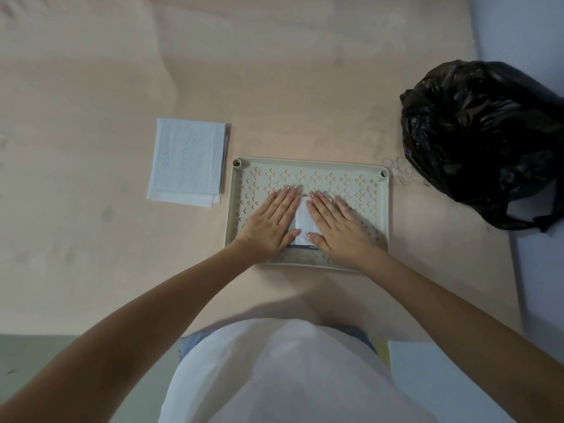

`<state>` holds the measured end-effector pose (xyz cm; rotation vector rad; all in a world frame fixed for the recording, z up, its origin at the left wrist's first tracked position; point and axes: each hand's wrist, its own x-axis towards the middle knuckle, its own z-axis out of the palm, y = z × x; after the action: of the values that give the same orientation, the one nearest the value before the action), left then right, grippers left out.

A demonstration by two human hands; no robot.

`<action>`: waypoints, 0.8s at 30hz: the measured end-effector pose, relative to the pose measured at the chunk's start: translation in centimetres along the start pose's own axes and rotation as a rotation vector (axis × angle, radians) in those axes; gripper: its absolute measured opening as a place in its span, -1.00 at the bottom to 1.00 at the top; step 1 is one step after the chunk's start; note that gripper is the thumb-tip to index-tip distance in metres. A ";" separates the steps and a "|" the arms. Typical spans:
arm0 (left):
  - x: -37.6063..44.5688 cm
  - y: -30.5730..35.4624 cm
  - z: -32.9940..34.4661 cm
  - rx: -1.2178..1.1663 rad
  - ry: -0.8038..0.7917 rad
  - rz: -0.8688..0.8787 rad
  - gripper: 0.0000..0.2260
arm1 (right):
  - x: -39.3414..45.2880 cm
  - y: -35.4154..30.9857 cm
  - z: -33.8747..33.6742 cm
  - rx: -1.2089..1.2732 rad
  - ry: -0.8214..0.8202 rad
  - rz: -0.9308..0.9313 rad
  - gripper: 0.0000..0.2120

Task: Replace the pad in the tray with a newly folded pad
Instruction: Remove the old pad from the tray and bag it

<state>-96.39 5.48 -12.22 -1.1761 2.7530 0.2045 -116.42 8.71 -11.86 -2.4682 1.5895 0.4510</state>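
The pad (pixel 303 219) lies in the tray (pixel 383 206), near the centre of the frame, toward the tray's lower middle. It shows as a small white folded piece, mostly covered; only a strip is visible between your hands, with a dark edge along its lower side. The tray is pale green and perforated, and sits flat on the beige surface (pixel 122 239).

Your left hand (pixel 271 221) and right hand (pixel 338 222) both lie flat on the pad, fingers straight and held close together, pressing down rather than pinching.

Judged from this layout, a folded pad is already seated in the tray and you are flattening it. Whether this is the new pad or the old one cannot be told.

A second, larger folded pad (pixel 187 161) lies just left of the tray, untouched. A black bag (pixel 482 141) sits at the right of the frame, well apart from the tray.
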 end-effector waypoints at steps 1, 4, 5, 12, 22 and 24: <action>0.0 0.0 0.2 0.003 -0.002 -0.005 -0.38 | -0.1 -0.1 -0.2 -0.006 0.005 -0.006 -0.33; 0.1 0.0 0.6 0.017 0.002 -0.022 -0.38 | -0.4 -0.7 -1.1 0.010 0.108 -0.004 -0.34; 0.2 0.0 0.7 0.017 0.002 -0.027 -0.38 | -0.4 -1.0 -1.2 0.021 0.131 -0.008 -0.35; 0.2 0.1 0.9 0.012 0.011 -0.029 -0.38 | -0.3 -1.4 0.1 0.023 0.026 -0.042 -0.33; 0.2 -0.1 1.2 0.007 0.014 -0.014 -0.37 | -0.2 -1.5 0.4 0.015 0.017 -0.043 -0.34; 0.2 -0.1 1.2 0.011 0.004 -0.014 -0.37 | -0.2 -1.5 0.4 0.008 -0.002 -0.036 -0.33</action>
<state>-96.35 5.45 -13.50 -1.1943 2.7451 0.1846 -115.13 9.60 -12.18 -2.4852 1.5401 0.4414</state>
